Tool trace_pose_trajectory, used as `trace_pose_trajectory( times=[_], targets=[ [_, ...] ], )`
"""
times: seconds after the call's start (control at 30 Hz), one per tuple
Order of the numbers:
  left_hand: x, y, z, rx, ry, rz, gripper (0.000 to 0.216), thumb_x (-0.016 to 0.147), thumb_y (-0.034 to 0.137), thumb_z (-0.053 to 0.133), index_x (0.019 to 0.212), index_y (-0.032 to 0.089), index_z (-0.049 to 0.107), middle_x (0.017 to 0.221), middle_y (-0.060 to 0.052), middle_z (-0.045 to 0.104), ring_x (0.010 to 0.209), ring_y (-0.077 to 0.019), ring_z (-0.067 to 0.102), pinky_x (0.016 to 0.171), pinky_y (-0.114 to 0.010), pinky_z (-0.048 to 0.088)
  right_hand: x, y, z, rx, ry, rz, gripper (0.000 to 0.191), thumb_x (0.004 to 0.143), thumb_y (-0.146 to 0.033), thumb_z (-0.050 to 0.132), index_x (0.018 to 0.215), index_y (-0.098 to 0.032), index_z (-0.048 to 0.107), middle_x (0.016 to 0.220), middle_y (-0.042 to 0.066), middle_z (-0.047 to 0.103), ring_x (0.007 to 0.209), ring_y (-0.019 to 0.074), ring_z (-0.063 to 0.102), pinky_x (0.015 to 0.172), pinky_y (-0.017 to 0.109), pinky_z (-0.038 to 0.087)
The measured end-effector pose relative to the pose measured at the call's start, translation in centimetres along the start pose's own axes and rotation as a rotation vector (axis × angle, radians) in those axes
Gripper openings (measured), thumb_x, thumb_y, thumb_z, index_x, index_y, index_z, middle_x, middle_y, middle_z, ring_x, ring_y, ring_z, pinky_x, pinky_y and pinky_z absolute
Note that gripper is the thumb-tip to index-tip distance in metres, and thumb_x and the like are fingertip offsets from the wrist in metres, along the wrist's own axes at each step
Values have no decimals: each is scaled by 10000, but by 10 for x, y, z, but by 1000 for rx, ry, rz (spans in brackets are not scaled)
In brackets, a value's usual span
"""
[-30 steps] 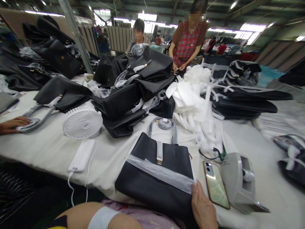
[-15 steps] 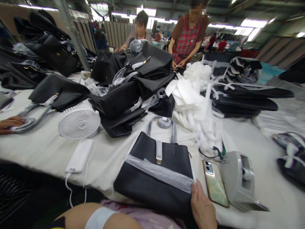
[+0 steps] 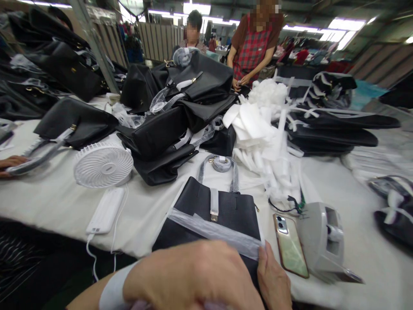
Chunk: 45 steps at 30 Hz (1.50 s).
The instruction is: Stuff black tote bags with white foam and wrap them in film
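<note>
Working remotely, I have the black bag (image 3: 235, 215) on the bench (image 3: 151, 215), right hand (image 3: 274, 277) against its right edge, blurred left hand (image 3: 193, 275) hiding its lower front; whether either pinches, I cannot tell. Sideways drag could wrinkle the film strip (image 3: 219, 234); swinging right could bump the phone (image 3: 291, 245).

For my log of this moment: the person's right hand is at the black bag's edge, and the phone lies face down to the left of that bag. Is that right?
Not quite: the phone lies to the right of the black bag, as the head view shows. It is face down, and the right hand is at the bag's edge.
</note>
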State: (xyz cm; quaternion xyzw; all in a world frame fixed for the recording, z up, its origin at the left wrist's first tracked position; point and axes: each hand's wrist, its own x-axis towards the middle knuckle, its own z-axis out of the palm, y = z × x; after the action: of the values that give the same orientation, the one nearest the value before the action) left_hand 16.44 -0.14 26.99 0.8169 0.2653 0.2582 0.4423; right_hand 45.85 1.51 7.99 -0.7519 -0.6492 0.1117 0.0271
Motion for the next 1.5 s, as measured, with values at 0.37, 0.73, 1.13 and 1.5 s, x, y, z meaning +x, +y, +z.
trace_pose_trajectory(
  times=[0.37,0.73,1.13,1.5],
  targets=[
    [-10,-138,24,833,58,-525,286,902,455,563,1060,222,613,1059,-76,582,985,-266,523,869,-419,382,-1,2,2,24,41,-5,667,982,-446,94,1382,-54,458,902,176,716,844,308,692,749,410,520],
    [-4,-152,27,796,59,-594,243,910,434,551,943,201,611,993,-72,606,966,-253,555,824,-388,361,-1,4,10,137,71,-7,703,971,-499,107,1394,-46,438,1138,207,671,1016,320,651,857,438,502],
    [12,-160,1,652,-97,-646,262,880,428,547,788,239,703,827,-25,682,811,-205,623,722,-331,343,-1,1,7,212,68,14,777,941,-572,106,1382,-33,453,1244,240,614,1124,378,597,911,512,482],
    [-5,-163,37,788,141,-649,196,905,389,575,889,199,619,921,-52,626,918,-243,546,778,-379,331,6,6,8,474,12,92,841,840,-666,255,1376,-53,463,1350,209,547,1265,348,500,1053,490,402]
  ],
)
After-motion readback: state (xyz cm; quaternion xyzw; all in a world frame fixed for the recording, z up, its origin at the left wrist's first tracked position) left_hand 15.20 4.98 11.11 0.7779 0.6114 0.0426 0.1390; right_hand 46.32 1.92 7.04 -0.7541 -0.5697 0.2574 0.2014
